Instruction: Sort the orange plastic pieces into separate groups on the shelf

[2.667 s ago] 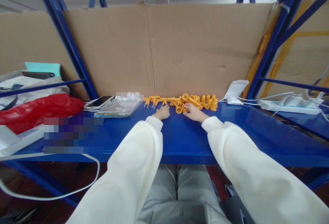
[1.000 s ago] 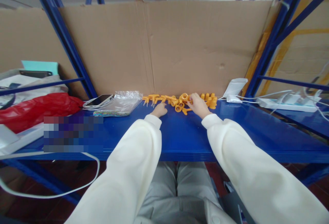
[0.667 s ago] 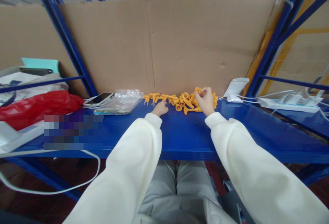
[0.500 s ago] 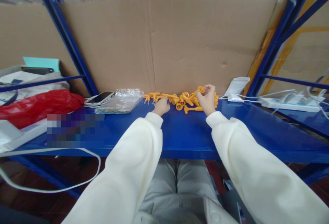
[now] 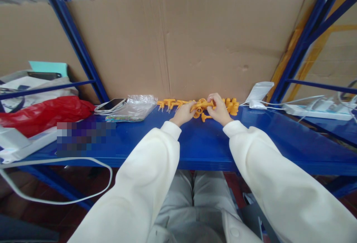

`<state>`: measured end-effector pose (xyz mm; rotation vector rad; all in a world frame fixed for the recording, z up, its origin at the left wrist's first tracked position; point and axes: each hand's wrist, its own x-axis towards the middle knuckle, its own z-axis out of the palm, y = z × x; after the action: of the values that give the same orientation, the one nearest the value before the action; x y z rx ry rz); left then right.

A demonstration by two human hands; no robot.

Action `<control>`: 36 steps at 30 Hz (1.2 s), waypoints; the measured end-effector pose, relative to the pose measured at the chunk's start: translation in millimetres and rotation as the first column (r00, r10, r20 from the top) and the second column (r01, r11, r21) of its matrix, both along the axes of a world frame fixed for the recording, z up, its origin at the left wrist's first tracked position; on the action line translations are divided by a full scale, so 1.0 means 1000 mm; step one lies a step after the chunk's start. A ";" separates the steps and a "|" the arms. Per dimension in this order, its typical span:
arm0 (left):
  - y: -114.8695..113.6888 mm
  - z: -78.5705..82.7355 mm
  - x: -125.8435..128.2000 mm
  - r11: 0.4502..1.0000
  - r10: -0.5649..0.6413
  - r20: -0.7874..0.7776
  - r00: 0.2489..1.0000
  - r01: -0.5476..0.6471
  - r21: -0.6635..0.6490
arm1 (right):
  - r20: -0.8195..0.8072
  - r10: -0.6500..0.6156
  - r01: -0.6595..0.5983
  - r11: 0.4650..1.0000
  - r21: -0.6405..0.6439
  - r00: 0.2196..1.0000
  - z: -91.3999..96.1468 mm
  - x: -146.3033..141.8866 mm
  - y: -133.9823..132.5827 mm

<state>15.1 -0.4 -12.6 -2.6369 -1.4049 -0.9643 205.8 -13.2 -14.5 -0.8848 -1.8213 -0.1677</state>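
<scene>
My left hand (image 5: 184,114) and my right hand (image 5: 219,111) are close together over a heap of orange plastic parts. Between them is an orange plastic piece (image 5: 203,103), its left end in the closed fingers of my left hand and its right end in those of my right. Beneath it lie several round, cup-like orange parts (image 5: 196,114) and a T-shaped orange part (image 5: 205,117). Left of my left hand are orange T-shaped handles with metal spirals (image 5: 170,104). More orange parts (image 5: 232,106) stand right of my right hand.
Clear plastic bags (image 5: 135,110) and a phone (image 5: 112,104) with a white cable lie to the left, near a red plastic bag (image 5: 47,114). White power strips sit at both sides. A cardboard sheet (image 5: 206,46) backs the blue shelf (image 5: 206,150).
My left hand has moved right from the spiral parts to the piece. My right hand has moved slightly left and lower, bringing the orange piece to my left hand.
</scene>
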 end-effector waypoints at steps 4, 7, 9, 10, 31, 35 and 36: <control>0.000 0.003 -0.001 0.996 0.086 0.075 0.994 -0.088 0.020 | -0.016 0.002 -0.002 0.999 -0.035 1.000 -0.001 0.001 0.001; -0.003 0.009 -0.005 0.976 0.196 0.129 0.972 -0.207 0.073 | -0.015 0.038 -0.040 0.994 -0.105 0.999 -0.002 0.003 0.002; -0.007 0.012 -0.008 0.961 0.250 0.140 0.958 -0.263 0.082 | -0.011 0.067 -0.068 0.985 -0.157 0.998 -0.003 0.004 0.002; -0.008 0.013 -0.009 0.956 0.272 0.138 0.953 -0.284 0.079 | -0.014 0.075 -0.076 0.981 -0.179 0.997 -0.004 0.004 0.003; -0.020 0.017 -0.005 0.950 0.293 0.036 0.955 -0.296 0.103 | -0.512 0.087 -0.404 0.732 -0.548 0.854 -0.005 -0.002 0.010; -0.031 0.019 0.005 0.946 0.301 -0.047 0.953 -0.292 0.143 | -0.587 -0.006 -0.400 0.725 -0.561 0.810 -0.001 -0.007 0.001; -0.034 0.019 0.007 0.944 0.306 -0.058 0.950 -0.294 0.149 | -0.584 -0.020 -0.384 0.735 -0.559 0.811 -0.001 -0.008 -0.001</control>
<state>22.6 -34.0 6.8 -2.2493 -1.5958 -0.8733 197.6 -14.1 -15.4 -1.0668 -1.3755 0.8594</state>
